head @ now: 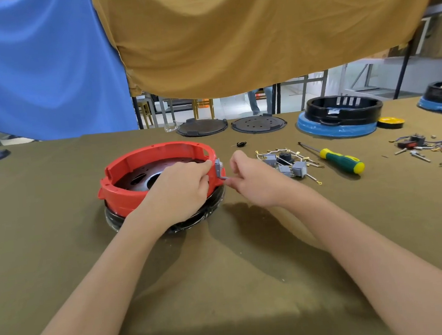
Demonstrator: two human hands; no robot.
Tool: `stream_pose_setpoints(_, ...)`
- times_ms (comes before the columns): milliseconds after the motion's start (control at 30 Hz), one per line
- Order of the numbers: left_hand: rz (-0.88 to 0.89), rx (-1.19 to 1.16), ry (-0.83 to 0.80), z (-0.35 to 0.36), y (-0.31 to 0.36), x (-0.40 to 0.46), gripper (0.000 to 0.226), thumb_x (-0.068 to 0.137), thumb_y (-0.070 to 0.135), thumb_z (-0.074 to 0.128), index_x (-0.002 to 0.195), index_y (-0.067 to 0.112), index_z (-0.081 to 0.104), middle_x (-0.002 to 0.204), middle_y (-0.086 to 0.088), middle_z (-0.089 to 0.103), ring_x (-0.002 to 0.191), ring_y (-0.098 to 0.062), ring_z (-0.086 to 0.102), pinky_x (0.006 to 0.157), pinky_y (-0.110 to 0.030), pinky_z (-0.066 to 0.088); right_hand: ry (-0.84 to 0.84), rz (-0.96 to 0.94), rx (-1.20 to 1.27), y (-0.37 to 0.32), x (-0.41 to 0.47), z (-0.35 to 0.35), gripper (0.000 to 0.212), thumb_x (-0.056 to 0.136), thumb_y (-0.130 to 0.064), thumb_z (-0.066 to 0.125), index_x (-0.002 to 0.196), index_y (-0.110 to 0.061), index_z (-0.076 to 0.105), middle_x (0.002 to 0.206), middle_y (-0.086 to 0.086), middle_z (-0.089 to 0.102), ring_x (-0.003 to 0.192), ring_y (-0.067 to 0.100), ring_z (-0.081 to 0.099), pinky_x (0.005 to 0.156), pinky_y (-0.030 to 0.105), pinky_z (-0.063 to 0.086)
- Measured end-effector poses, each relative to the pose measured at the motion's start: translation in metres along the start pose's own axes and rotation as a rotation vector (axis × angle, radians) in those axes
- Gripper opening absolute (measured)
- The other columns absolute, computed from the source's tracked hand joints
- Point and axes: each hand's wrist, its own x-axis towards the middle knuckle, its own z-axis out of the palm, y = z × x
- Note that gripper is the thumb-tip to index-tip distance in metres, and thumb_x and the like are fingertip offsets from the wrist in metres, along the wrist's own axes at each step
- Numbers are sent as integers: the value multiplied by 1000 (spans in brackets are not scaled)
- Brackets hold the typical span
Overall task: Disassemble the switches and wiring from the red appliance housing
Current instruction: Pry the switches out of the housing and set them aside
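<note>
A round red appliance housing (134, 169) sits on a black base on the olive cloth, left of centre. A grey switch (218, 167) sticks out of its right wall. My left hand (179, 189) grips the housing's right rim, fingers curled over the wall beside the switch. Just right of the housing, my right hand (253, 180) pinches the grey lever at the bottom of that switch. A heap of loose grey switches and white wires (289, 165) lies on the cloth to the right.
A green-and-yellow screwdriver (339, 159) lies right of the heap. Further right are more small parts and wires (426, 146). At the back stand two dark round plates (201, 127), a black housing on a blue base (341, 116) and a yellow tape roll (391, 122).
</note>
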Motion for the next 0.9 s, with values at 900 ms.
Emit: stream_pose_setpoints(900, 9, -50, 35, 0, -1, 1, 34, 101, 17, 43, 128, 12, 62, 110, -11, 71, 94, -28, 64, 86, -42, 49, 139, 202, 251, -42, -22, 38, 9, 99, -8, 37, 108, -7, 35, 104, 16, 58, 88, 33, 58, 55, 32, 34)
